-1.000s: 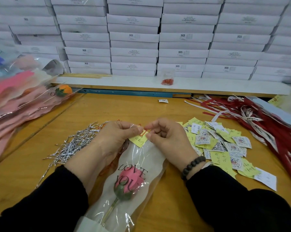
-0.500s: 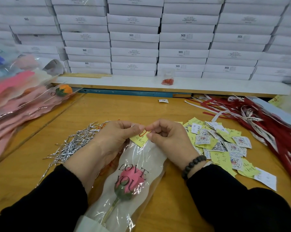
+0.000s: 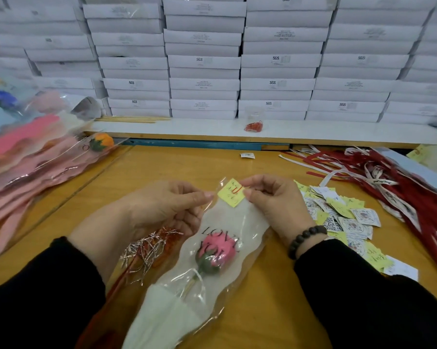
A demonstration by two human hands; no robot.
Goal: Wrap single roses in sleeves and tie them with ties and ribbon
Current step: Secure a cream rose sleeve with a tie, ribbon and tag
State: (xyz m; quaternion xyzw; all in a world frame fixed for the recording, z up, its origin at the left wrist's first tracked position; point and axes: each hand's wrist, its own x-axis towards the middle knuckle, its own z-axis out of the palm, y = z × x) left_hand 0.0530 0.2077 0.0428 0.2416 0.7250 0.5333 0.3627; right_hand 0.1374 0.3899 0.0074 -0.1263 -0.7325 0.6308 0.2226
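A pink rose (image 3: 216, 250) lies inside a clear sleeve (image 3: 227, 222) printed "LOVE YOU", flat on the wooden table in front of me. A yellow tag (image 3: 231, 192) with a red clip sits at the sleeve's top edge. My left hand (image 3: 162, 210) pinches the sleeve's top left edge. My right hand (image 3: 272, 200) pinches the tag's right side against the sleeve. Silver twist ties (image 3: 149, 250) lie under my left wrist. Red and white ribbons (image 3: 393, 187) are heaped at the right.
A pile of yellow and white tags (image 3: 343, 220) lies right of my right hand. Wrapped roses in pink sleeves (image 3: 31, 162) are stacked at the left. White boxes (image 3: 204, 61) fill the back, above a white ledge (image 3: 187, 128) with red clips (image 3: 253, 126).
The view has tilted, so the ties now show under my left wrist. My hands have parted slightly and the tag now sits clipped on the sleeve's top edge.
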